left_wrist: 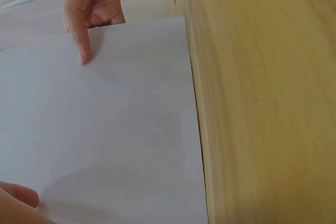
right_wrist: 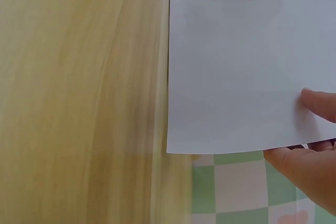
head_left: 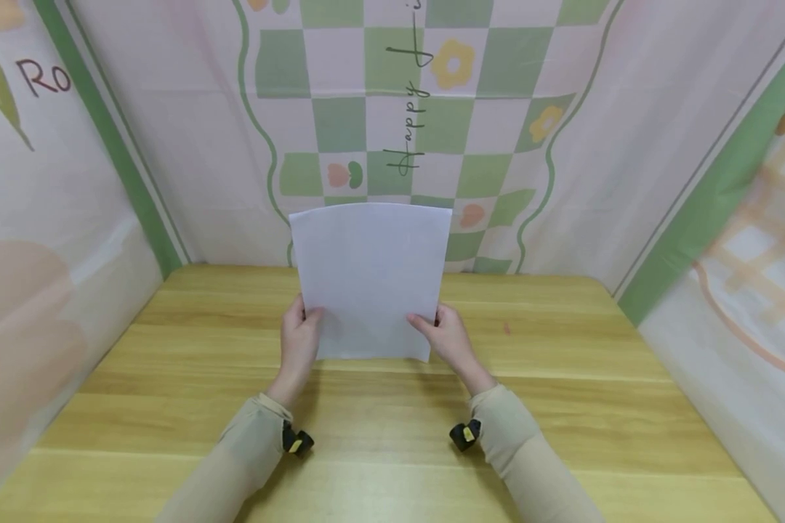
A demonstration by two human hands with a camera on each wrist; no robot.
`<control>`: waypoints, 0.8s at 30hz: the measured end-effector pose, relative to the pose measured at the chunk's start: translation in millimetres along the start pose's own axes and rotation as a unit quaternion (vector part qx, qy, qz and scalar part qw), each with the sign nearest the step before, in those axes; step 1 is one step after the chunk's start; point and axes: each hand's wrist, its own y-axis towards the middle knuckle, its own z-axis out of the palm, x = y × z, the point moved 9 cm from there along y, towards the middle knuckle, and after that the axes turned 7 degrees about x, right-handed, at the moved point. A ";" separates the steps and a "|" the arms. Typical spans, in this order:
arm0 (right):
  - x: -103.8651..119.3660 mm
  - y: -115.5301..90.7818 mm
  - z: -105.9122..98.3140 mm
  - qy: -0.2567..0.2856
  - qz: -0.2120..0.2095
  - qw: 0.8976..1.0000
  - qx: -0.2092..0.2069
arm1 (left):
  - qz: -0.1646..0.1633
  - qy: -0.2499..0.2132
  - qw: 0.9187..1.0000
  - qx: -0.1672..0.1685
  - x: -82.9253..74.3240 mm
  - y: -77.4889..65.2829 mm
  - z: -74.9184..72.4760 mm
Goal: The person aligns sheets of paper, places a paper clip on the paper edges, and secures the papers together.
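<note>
A blank white sheet of paper (head_left: 373,276) stands upright over the table in the head view, its top edge bowed slightly. My left hand (head_left: 299,338) pinches its left side, thumb on the near face and fingers behind. On the opposite side my right hand (head_left: 448,335) grips it the same way. The left wrist view shows the paper (left_wrist: 121,119) with the right hand (left_wrist: 93,3) at its far edge and part of the left hand (left_wrist: 18,203) in the lower corner. In the right wrist view, the right thumb lies on the paper (right_wrist: 241,66), other fingers under its edge.
A wood-grain table (head_left: 379,443) spreads beneath both arms. Behind it hangs a curtain (head_left: 340,65) with green and white checks, flowers and lettering. More printed cloth hangs at left and right. A small red mark (head_left: 506,328) lies on the table right of the paper.
</note>
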 end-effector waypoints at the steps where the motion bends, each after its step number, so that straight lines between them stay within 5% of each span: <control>1: 1.0 -0.6 0.0 0.001 0.001 1.000 -0.002 | 0.002 -0.001 1.000 0.002 0.0 0.1 -0.2; 9: 3.5 0.3 -0.9 -0.011 -0.005 1.000 -0.008 | 0.001 -0.013 1.000 0.002 -0.6 -1.1 -2.1; 17: -34.8 15.8 -1.8 0.002 -0.016 1.000 -0.011 | -0.015 -0.006 1.000 0.019 7.1 -0.9 -4.8; 24: -41.3 17.9 -4.4 -0.019 -0.024 0.999 -0.012 | -0.029 0.030 0.999 0.029 13.2 -2.3 -5.9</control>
